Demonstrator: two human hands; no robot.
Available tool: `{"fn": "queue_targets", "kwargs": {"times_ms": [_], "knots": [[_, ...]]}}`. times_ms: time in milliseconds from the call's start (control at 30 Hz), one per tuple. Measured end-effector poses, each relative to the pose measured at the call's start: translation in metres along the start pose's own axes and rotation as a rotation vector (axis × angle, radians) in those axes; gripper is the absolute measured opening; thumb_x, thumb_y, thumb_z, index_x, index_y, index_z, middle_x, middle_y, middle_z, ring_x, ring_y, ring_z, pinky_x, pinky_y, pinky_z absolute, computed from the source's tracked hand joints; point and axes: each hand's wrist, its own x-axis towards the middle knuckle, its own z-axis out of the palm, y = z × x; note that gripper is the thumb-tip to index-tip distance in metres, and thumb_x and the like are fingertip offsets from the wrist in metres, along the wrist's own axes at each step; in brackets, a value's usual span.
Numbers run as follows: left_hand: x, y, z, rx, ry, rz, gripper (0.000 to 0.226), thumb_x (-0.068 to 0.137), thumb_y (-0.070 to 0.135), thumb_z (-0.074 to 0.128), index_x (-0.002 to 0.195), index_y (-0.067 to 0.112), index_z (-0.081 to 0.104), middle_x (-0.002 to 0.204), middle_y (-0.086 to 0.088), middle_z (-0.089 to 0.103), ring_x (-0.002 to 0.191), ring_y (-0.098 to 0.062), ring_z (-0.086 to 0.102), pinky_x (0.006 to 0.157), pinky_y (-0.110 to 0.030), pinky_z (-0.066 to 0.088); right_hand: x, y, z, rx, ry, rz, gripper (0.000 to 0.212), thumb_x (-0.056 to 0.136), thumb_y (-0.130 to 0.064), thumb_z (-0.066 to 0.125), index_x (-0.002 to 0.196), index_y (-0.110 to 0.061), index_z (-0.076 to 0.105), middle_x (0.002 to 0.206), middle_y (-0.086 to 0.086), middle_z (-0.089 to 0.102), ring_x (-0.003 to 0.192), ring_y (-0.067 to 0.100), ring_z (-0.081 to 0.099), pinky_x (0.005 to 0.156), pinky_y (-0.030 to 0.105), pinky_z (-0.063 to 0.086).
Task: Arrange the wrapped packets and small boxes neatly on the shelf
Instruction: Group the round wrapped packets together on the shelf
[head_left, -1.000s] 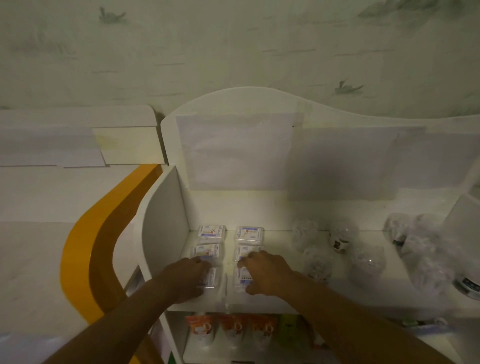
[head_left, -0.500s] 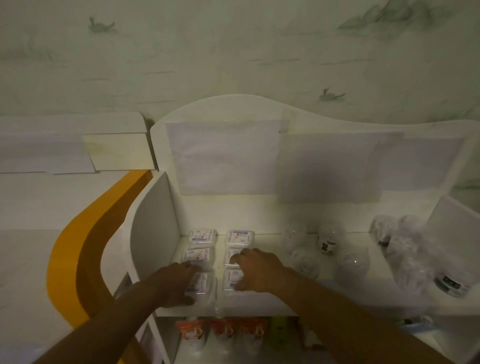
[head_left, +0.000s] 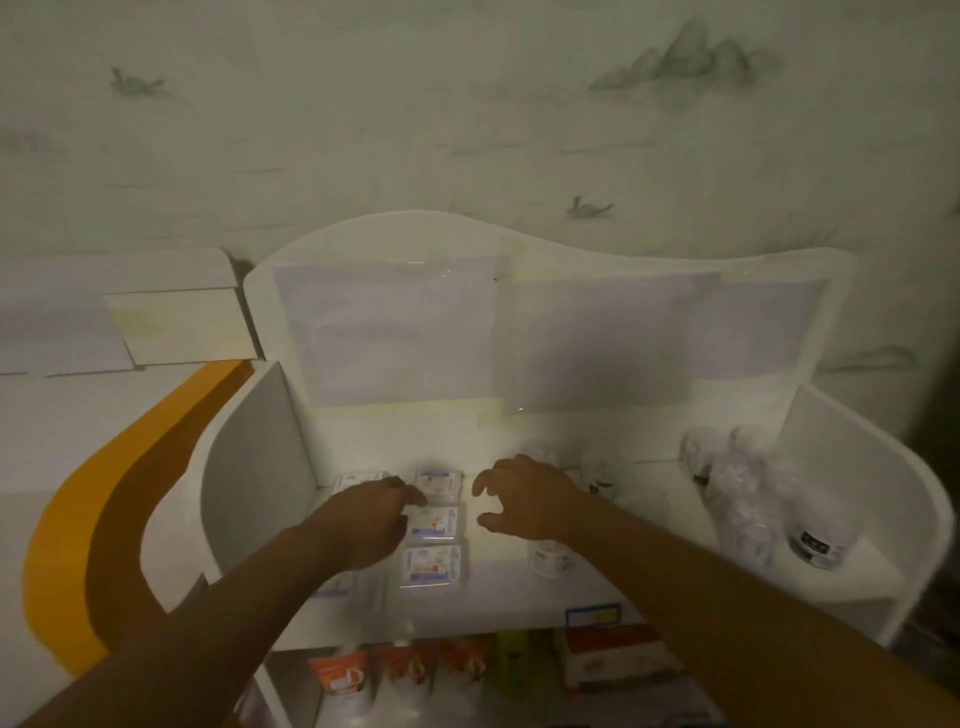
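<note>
On the white curved-sided shelf (head_left: 519, 587), low and left of centre in the frame, small clear-wrapped white packets with blue and orange print lie in two columns running from the front edge toward the back panel. The right-hand column shows three: the back packet (head_left: 440, 480), the middle packet (head_left: 435, 522) and the front packet (head_left: 432, 567), each lying flat with its long axis across the frame.

The left hand (head_left: 371, 519) lies palm down over the left column, covering most of it; its fingers reach forward and right, and their tips seem to touch the near left corner of the back packet. It pinches nothing that can be seen.

The right hand (head_left: 524, 501) hovers just right of the right-hand column, fingers curled like a claw with thumb and forefinger apart, holding nothing. Its grip opens toward the left, straight at the short right ends of the middle and back packets, so it looks the handier hand for nudging that column.

Clear-wrapped round tubs (head_left: 743, 488) sit further right, well apart from the packets.
</note>
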Motion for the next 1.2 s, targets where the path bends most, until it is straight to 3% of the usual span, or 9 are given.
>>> {"fn": "queue_targets", "kwargs": {"times_ms": [267,433,667,733,800,833,1000,1100,1200], "knots": [[0.045,0.031,0.004,-0.174,0.026,0.088,0.043,0.096,0.028,0.051,0.139,0.023,0.045,0.142,0.004,0.048,0.129,-0.013,0.046,0.106,-0.023,0.033,-0.012,0.046,-0.013,0.056,0.019,0.176,0.046,0.089,-0.044,0.059,0.131,-0.026,0.053,0.136,0.001,0.053,0.127,0.022,0.046,0.105,0.038,0.040],[0.065,0.048,0.026,-0.326,-0.042,0.098,0.045,0.094,0.032,0.055,0.138,0.024,0.045,0.140,0.003,0.050,0.124,-0.013,0.050,0.102,-0.022,0.037,-0.017,0.058,-0.006,0.194,0.044,0.244,0.048,0.088,-0.040,0.063,0.132,-0.024,0.052,0.142,-0.001,0.048,0.130,0.018,0.044,0.107,0.031,0.035],[0.077,0.072,0.065,-0.754,-0.012,-0.008,0.061,0.097,0.023,0.053,0.150,0.018,0.022,0.154,-0.002,0.029,0.138,-0.018,0.035,0.113,-0.025,0.029,-0.016,0.048,0.024,0.542,0.148,0.349,0.063,0.090,-0.040,0.063,0.144,-0.023,0.036,0.151,-0.005,0.035,0.136,0.013,0.036,0.107,0.021,0.028],[0.077,0.085,0.077,-0.877,0.067,-0.032,0.056,0.100,0.019,0.048,0.148,0.019,0.021,0.154,0.002,0.027,0.137,-0.010,0.031,0.109,-0.014,0.027,-0.016,0.045,0.037,0.677,0.179,0.393,0.069,0.089,-0.044,0.063,0.147,-0.026,0.029,0.153,-0.004,0.034,0.137,0.014,0.036,0.107,0.022,0.030],[0.074,0.097,0.082,-1.007,0.119,-0.083,0.042,0.101,0.014,0.043,0.137,0.026,0.024,0.140,0.014,0.028,0.128,-0.003,0.030,0.094,0.004,0.024,-0.018,0.044,0.046,0.786,0.201,0.430,0.074,0.088,-0.047,0.062,0.149,-0.027,0.025,0.154,-0.002,0.032,0.137,0.016,0.036,0.106,0.025,0.033],[0.074,0.102,0.083,-1.062,0.133,-0.110,0.043,0.102,0.013,0.042,0.136,0.027,0.021,0.136,0.015,0.028,0.126,-0.003,0.030,0.091,0.005,0.022,-0.019,0.044,0.048,0.843,0.212,0.446,0.074,0.088,-0.048,0.061,0.149,-0.028,0.024,0.154,-0.001,0.032,0.138,0.017,0.035,0.105,0.027,0.035],[0.090,0.112,0.089,-1.231,0.176,-0.272,0.052,0.103,0.027,0.039,0.150,0.016,0.022,0.153,-0.003,0.031,0.135,-0.014,0.034,0.103,-0.023,0.028,-0.014,0.044,0.055,1.042,0.263,0.457,0.065,0.093,-0.051,0.051,0.149,-0.032,0.026,0.155,-0.002,0.029,0.140,0.018,0.032,0.105,0.031,0.034],[0.098,0.119,0.091,-1.345,0.179,-0.332,0.051,0.103,0.026,0.037,0.150,0.015,0.021,0.152,-0.005,0.032,0.136,-0.019,0.035,0.098,-0.024,0.029,-0.010,0.049,0.064,1.125,0.311,0.421,0.062,0.093,-0.051,0.051,0.147,-0.032,0.028,0.155,-0.005,0.029,0.139,0.015,0.033,0.103,0.026,0.032],[0.101,0.122,0.098,-1.405,0.238,-0.378,0.051,0.104,0.027,0.034,0.151,0.018,0.019,0.156,-0.001,0.026,0.142,-0.019,0.027,0.106,-0.026,0.025,-0.006,0.065,0.073,1.267,0.419,0.461,0.051,0.096,-0.044,0.050,0.144,-0.031,0.037,0.151,-0.003,0.037,0.131,0.012,0.041,0.103,0.026,0.035]]}}
